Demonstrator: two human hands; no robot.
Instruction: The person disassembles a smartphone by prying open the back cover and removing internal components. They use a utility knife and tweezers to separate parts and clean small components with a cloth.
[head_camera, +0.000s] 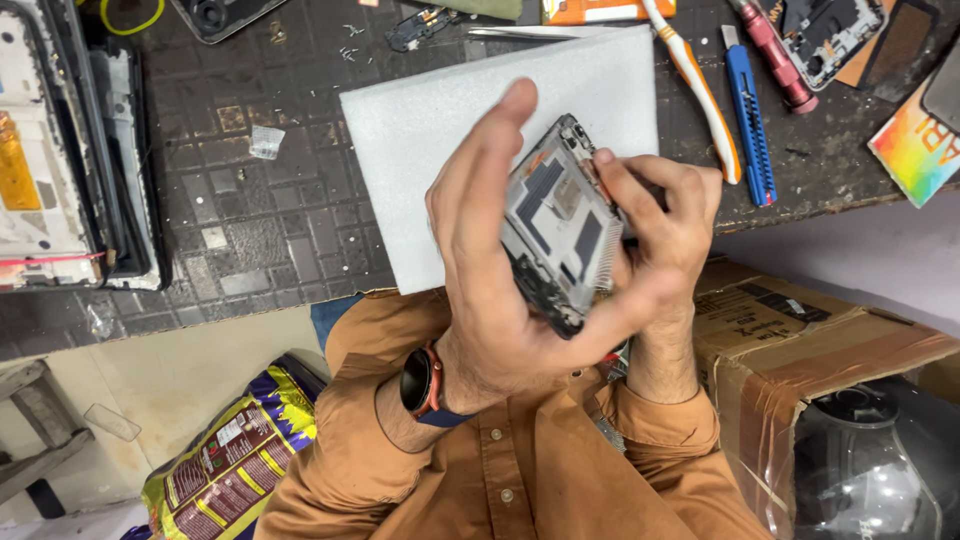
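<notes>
I hold an opened phone frame (560, 222) between both hands, above the front edge of a white foam pad (420, 120). The frame is grey with metal shields and dark parts showing. My left hand (480, 260) cups its left side and lower end, with the fingers stretched up. On that wrist sits a dark watch with a red band. My right hand (655, 225) grips the right edge, thumb tip pressed at the upper right corner. Both sleeves are orange-brown.
The dark gridded work mat (260, 230) carries a toothbrush (700, 90), a blue utility knife (750, 120), a red screwdriver (775, 55) and an open phone (830, 35) at the back right. A tray of parts (60, 160) lies left. A cardboard box (800, 340) stands right.
</notes>
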